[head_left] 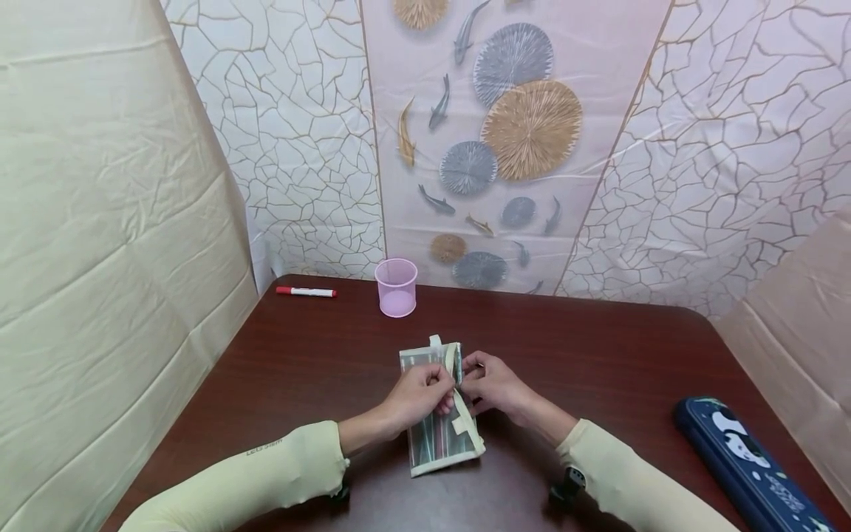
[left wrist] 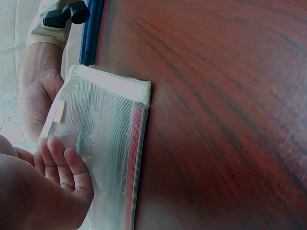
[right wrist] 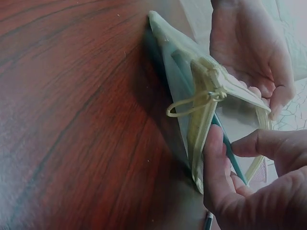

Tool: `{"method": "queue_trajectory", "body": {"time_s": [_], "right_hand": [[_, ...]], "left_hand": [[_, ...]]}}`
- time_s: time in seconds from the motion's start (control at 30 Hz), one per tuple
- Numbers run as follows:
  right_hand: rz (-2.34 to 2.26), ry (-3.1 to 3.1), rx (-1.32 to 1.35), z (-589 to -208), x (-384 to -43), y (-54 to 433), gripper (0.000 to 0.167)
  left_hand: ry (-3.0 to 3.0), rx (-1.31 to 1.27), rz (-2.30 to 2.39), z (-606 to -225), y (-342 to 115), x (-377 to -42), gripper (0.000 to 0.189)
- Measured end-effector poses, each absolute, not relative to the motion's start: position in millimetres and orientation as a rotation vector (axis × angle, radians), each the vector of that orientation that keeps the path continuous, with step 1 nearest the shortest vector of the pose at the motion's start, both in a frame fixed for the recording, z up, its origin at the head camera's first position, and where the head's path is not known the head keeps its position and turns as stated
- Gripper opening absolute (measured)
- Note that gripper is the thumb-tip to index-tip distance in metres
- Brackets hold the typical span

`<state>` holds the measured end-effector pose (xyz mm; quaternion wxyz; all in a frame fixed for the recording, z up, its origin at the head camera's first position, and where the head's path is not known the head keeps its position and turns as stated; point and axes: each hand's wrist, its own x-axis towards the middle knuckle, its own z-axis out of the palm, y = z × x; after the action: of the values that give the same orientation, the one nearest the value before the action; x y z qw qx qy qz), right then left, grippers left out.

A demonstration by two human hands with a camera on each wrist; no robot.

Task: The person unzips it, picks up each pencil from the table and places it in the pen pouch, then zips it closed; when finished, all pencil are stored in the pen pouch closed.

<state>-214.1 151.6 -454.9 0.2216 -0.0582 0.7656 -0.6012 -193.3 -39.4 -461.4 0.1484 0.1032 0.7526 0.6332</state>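
Note:
A see-through mesh zip pouch [head_left: 432, 443] with cream edging lies on the table, its zipped side open. My left hand [head_left: 422, 391] pinches one edge of the opening; in the right wrist view that hand [right wrist: 254, 57] is on the pouch's far side. At the opening, my right hand [head_left: 495, 384] has thumb and fingers around a thin teal stick [right wrist: 230, 151], which runs into the pouch [right wrist: 196, 115]. Its exact kind cannot be told. A cord loop [right wrist: 184, 108] hangs at the zip's end. Through the mesh show long, thin things, one of them red [left wrist: 133, 153].
A pink mesh cup [head_left: 397, 292] stands at the table's back edge. To its left lies a white marker with red ends [head_left: 306, 292]. A dark blue pencil case with a panda [head_left: 744, 458] is at the right. Cloth-hung walls surround the brown table [head_left: 598, 355].

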Motion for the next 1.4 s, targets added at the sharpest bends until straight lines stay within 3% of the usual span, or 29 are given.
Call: {"method": "queue_trajectory", "body": {"time_s": [0.47,0.73,1.03,1.4], "right_hand": [[-1.513,2.242,-0.237,-454,-217,148,0.039],[-1.436,2.508,-0.263,-450,-226,165,0.025],[-1.271,2.78,-0.321,-444,-245,212,0.03],[-1.127,2.569,-0.54,-454,-262,254,0.037]], "left_hand": [[2.119,0.318,1.854,-461,-38,-190,0.019],[2.137,0.301,1.838,-459,-39,-192,0.02],[2.143,0.299,1.827,-459,-41,-194,0.019],[2.147,0.3,1.814,-459,-41,-192,0.019]]}}
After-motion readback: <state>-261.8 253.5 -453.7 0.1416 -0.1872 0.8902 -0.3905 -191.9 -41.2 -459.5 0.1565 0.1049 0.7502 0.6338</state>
